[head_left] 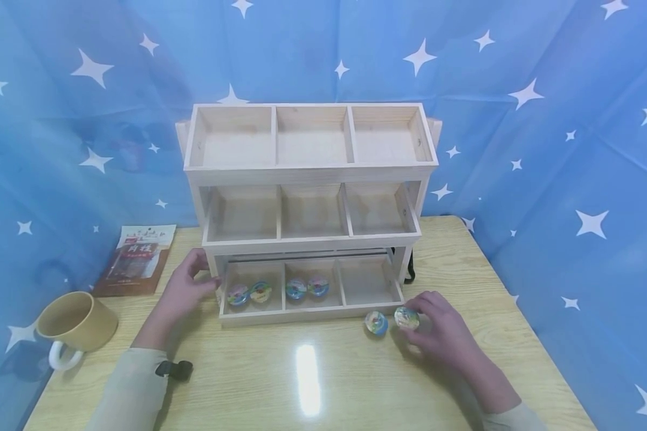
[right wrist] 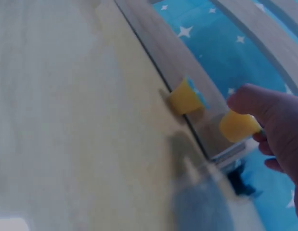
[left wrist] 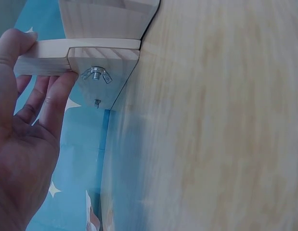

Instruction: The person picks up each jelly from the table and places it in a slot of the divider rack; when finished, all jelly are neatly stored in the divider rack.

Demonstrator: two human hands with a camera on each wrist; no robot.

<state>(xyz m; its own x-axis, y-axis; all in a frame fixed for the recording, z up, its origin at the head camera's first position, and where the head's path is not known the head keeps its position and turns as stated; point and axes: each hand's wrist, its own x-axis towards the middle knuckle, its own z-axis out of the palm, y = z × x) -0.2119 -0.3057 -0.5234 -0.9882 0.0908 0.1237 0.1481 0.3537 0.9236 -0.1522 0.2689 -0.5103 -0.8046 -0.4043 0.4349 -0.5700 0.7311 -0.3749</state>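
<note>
In the head view, my right hand (head_left: 437, 329) pinches a small jelly cup (head_left: 407, 318) by its side, close to the front right corner of the lowest tray. The right wrist view shows this jelly cup (right wrist: 238, 126) as yellow, tapering away from the lid. Another jelly cup (head_left: 376, 323) stands on the table beside it, against the tray's front. My left hand (head_left: 186, 287) grips the left side of the wooden shelf (head_left: 307, 246); in the left wrist view its thumb and fingers clasp a wooden upright (left wrist: 47, 57) near a wing nut.
The shelf has three tiers, each divided into three compartments. Two jelly cups (head_left: 260, 292) sit in the lowest tier's left compartment, two more (head_left: 307, 287) in its middle one. A tan mug (head_left: 78, 320) and a brown packet (head_left: 135, 260) are at the left. Starry blue cloth (head_left: 323, 48) surrounds the table.
</note>
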